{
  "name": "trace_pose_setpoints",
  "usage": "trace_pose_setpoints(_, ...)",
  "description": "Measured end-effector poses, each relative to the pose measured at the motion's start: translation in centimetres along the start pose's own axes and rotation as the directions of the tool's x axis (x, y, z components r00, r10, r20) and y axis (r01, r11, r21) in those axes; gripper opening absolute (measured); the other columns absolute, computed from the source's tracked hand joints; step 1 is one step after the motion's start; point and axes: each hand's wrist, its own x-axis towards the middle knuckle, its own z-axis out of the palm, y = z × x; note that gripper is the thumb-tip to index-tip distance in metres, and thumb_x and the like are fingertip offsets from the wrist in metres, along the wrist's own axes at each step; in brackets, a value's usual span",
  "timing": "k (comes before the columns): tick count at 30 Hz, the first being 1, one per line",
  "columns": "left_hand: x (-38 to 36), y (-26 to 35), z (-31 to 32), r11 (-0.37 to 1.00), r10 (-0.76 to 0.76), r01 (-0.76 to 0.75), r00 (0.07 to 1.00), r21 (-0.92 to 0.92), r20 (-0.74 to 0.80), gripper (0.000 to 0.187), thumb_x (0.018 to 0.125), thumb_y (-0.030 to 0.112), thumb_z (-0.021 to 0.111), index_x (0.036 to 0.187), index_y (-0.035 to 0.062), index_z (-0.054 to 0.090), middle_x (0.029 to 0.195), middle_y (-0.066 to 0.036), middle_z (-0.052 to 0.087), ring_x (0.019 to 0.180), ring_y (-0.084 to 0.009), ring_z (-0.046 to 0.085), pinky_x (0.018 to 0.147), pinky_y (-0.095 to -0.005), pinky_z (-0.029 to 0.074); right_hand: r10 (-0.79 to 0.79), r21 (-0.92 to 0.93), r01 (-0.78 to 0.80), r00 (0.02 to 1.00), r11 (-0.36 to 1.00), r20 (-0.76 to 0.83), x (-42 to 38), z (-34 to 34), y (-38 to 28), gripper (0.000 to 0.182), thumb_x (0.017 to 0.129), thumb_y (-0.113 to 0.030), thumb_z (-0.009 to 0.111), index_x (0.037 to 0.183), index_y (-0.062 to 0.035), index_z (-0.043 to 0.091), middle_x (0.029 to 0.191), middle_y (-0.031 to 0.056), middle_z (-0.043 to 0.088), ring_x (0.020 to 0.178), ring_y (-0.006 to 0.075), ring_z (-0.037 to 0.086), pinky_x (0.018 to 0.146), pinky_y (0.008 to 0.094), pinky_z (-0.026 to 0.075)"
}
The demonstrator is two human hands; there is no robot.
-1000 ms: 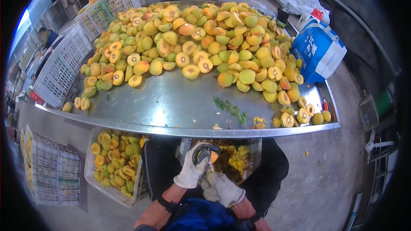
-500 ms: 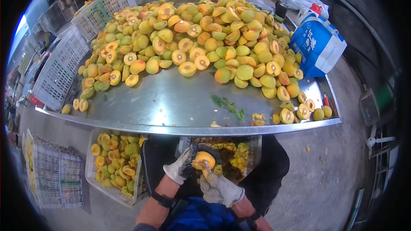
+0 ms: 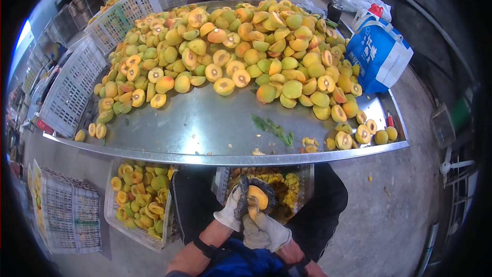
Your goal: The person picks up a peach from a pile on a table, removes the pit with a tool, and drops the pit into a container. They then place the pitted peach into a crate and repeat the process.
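White Chinese lettering on a blue bag (image 3: 373, 54) at the tabletop's (image 3: 205, 118) right edge.
The large characters (image 3: 370, 46) run down the bag's blue side; the top one reads 江, and those under it are too blurred to read surely. A line of smaller white characters (image 3: 356, 61) slants beside them, too small to read, and a small white emblem (image 3: 367, 30) sits above.

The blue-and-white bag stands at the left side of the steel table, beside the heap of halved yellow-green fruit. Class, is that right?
The side is wrong: the head view shows the blue-and-white bag at the right side of the steel table. It does stand beside the heap of fruit.
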Motion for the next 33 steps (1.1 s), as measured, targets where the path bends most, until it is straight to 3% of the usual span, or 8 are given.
trace_pose_setpoints(4,-0.4,2.1,2.5,0.896,-0.071,0.025,0.994,-0.443,-0.088,0.056,0.095,0.056,0.05,0.123,0.0073,0.058,0.107,-0.012,0.066,0.094,-0.0253,0.066,0.083,-0.0383,0.057,-0.009,-0.104,0.007,1.0,0.995,-0.019,-0.7,-0.1,-0.8,0.045,0.097,-0.048,0.05,0.073,-0.0097,0.049,0.054,-0.0021,0.039,0.041,0.0095,0.035,0.041,0.0246,0.027)
trace_pose_setpoints(8,-3.8,5.8,1.2,0.968,0.196,-0.105,0.883,0.229,-0.425,0.053,0.096,0.051,0.051,0.125,0.0059,0.055,0.121,-0.011,0.062,0.107,-0.024,0.061,0.093,-0.0371,0.052,-0.229,-0.392,0.136,0.953,0.91,-0.199,-1.1,-4.3,-0.4,0.039,0.097,-0.043,0.051,0.077,-0.0104,0.052,0.056,-0.0023,0.041,0.041,0.0101,0.036,0.041,0.0262,0.03)
trace_pose_setpoints(10,-7.3,8.7,-0.6,0.607,0.6,-0.13,0.721,0.784,-0.346,0.045,0.087,0.034,0.071,0.119,0.0053,0.058,0.12,-0.012,0.061,0.109,-0.0274,0.059,0.093,-0.0385,0.049,-0.252,-0.52,-0.075,0.81,0.851,-0.529,-0.5,-6.6,-0.8,0.032,0.099,-0.038,0.049,0.079,-0.0128,0.053,0.057,-0.0041,0.04,0.042,0.0094,0.037,0.04,0.027,0.029)
trace_pose_setpoints(12,-9.1,14.5,3.4,-0.32,0.668,0.351,0.742,0.88,-0.053,0.05,0.071,0.017,0.081,0.116,0.0067,0.061,0.115,-0.014,0.06,0.107,-0.0336,0.057,0.093,-0.043,0.044,-0.085,-0.144,-0.014,0.748,0.989,-0.658,-1.3,-6.2,-2.1,0.029,0.101,-0.031,0.045,0.079,-0.0129,0.052,0.057,-0.0067,0.035,0.042,0.0084,0.035,0.038,0.0258,0.026)
trace_pose_setpoints(15,-9.4,18.5,4.2,-0.533,0.736,0.487,0.669,0.692,0.097,0.035,0.075,0.009,0.073,0.109,0.0044,0.064,0.104,-0.016,0.064,0.097,-0.0354,0.062,0.088,-0.0394,0.047,-0.179,-0.333,-0.069,0.732,0.94,-0.658,-0.9,-7.0,-1.5,0.031,0.1,-0.035,0.048,0.085,-0.0094,0.057,0.06,-0.0024,0.045,0.046,0.0104,0.042,0.042,0.027,0.032)
trace_pose_setpoints(20,2.7,23.1,4.0,-0.336,0.649,0.134,0.75,0.932,0.126,0.029,0.08,0.013,0.071,0.107,0.0014,0.065,0.101,-0.018,0.068,0.092,-0.0337,0.066,0.08,-0.0382,0.052,-0.384,-0.785,-0.36,0.72,0.504,-0.578,0.7,-9.0,0.1,0.046,0.099,-0.043,0.047,0.093,0.0003,0.061,0.069,0.0078,0.061,0.06,0.0174,0.056,0.058,0.0325,0.044)
trace_pose_setpoints(24,15.6,24.6,1.9,-0.351,0.555,0.332,0.827,0.876,-0.091,0.048,0.078,0.021,0.076,0.12,0.0049,0.059,0.106,-0.019,0.066,0.098,-0.0355,0.064,0.085,-0.0393,0.051,-0.453,-0.833,-0.424,0.702,0.354,-0.55,0.3,-6.5,-1.2,0.04,0.099,-0.038,0.05,0.095,0.0003,0.061,0.068,0.0064,0.06,0.059,0.0162,0.056,0.057,0.0313,0.045)
trace_pose_setpoints(33,18.6,21.5,-0.8,0.089,0.455,0.235,0.855,0.968,-0.25,0.073,0.069,0.005,0.082,0.132,0.0018,0.043,0.117,-0.013,0.061,0.102,-0.0173,0.061,0.084,-0.0308,0.053,-0.384,-0.698,-0.287,0.669,0.656,-0.636,-0.3,-3.3,-3.2,0.031,0.098,-0.033,0.053,0.093,-0.0036,0.062,0.065,0.0025,0.058,0.057,0.0121,0.053,0.052,0.0278,0.042)
